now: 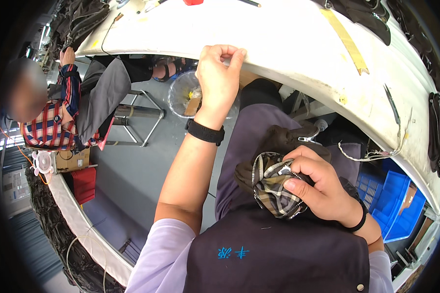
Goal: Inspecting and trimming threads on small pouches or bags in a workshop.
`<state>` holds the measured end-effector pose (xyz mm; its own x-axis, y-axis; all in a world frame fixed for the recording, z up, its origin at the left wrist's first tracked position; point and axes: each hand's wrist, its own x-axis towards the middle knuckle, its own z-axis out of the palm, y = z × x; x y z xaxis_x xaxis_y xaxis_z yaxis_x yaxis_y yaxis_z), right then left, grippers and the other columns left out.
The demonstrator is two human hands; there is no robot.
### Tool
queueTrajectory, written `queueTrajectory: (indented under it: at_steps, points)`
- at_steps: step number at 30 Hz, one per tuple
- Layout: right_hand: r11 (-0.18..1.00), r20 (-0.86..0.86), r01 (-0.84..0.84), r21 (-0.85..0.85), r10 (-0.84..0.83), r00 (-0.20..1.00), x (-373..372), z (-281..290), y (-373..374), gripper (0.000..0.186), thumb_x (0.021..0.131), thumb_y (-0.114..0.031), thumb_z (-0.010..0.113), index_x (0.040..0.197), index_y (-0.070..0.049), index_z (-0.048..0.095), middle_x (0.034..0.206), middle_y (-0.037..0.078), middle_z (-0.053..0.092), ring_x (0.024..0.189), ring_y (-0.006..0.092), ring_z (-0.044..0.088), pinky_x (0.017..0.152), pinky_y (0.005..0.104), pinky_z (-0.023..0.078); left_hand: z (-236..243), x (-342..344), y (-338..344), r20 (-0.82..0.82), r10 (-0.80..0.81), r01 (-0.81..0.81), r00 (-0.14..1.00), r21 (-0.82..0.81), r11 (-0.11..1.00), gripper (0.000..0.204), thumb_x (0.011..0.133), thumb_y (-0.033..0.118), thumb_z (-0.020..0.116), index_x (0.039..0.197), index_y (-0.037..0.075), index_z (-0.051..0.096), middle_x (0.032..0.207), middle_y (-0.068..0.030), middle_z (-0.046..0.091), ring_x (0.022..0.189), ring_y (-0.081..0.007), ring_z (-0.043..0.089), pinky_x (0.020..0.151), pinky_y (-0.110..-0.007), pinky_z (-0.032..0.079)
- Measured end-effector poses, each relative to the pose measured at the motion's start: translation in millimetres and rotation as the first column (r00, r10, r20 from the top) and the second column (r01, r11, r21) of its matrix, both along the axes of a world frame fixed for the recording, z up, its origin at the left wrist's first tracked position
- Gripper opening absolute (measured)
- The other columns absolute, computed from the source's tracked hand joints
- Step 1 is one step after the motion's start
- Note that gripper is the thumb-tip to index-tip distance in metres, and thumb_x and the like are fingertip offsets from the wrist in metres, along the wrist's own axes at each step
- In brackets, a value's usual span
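Observation:
My left hand [216,73] is raised at the near edge of the white table [278,29], fingertips pinched; anything between them is too small to make out. Over my lap, my right hand [318,188] grips a dark olive fabric item [269,141] with an opened zipped section showing a camouflage lining [274,193]. A metal zipper pull lies near its upper part. A pair of dark tweezers [391,102] and a whitish cord [362,158] rest at the table's right side.
A co-worker [44,117] in plaid sits at left beside a metal stool [146,117]. A lined bin [178,95] stands below the table, blue crates [393,205] at right, a red crate [83,185] and small fan [43,161] at left. Dark garments [357,14] line the table.

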<state>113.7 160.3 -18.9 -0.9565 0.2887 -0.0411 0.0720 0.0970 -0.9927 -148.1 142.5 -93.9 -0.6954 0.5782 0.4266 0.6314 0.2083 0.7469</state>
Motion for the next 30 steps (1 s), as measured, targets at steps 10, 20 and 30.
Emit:
queueTrajectory:
  at_steps: [10, 20, 30]
  points:
    - [1.000, -0.012, 0.005, 0.028, -0.005, 1.000, 6.9, -3.9, 5.5, 0.010, 0.090, -0.007, 0.060, 0.091, 0.002, 0.058, 0.099, 0.014, 0.057, 0.088, 0.0223, 0.056, 0.079, 0.0301, 0.044, 29.2, 41.5, -78.7, 0.896, -0.433, -0.009, 0.095, 0.435, 0.900, 0.013, 0.093, 0.021, 0.062, 0.098, 0.009, 0.058, 0.092, 0.0030, 0.057, 0.081, -0.0065, 0.049, 0.071, -0.026, 0.042]
    - [0.978, -0.138, 0.090, 0.189, -0.064, 0.988, 17.3, -1.0, -5.7, 0.011, 0.086, -0.007, 0.065, 0.091, 0.001, 0.059, 0.120, 0.018, 0.047, 0.081, 0.0193, 0.052, 0.077, 0.0316, 0.044, 66.2, 104.5, -118.1, 0.767, -0.504, 0.692, 0.396, 0.111, 0.714, 0.073, 0.076, 0.008, 0.079, 0.137, 0.000, 0.038, 0.127, -0.0101, 0.054, 0.118, -0.0174, 0.051, 0.099, -0.031, 0.042]
    - [0.962, -0.091, 0.153, 0.225, -0.136, 0.986, 29.1, -3.9, -17.4, 0.023, 0.079, -0.009, 0.072, 0.093, -0.003, 0.055, 0.099, 0.010, 0.054, 0.072, 0.0214, 0.051, 0.066, 0.0323, 0.044, 58.8, 104.1, -123.1, -0.164, -0.312, 0.351, 0.936, 0.372, 0.859, 0.035, 0.062, -0.014, 0.067, 0.090, 0.005, 0.057, 0.067, 0.0003, 0.046, 0.063, -0.0137, 0.045, 0.062, -0.027, 0.036]
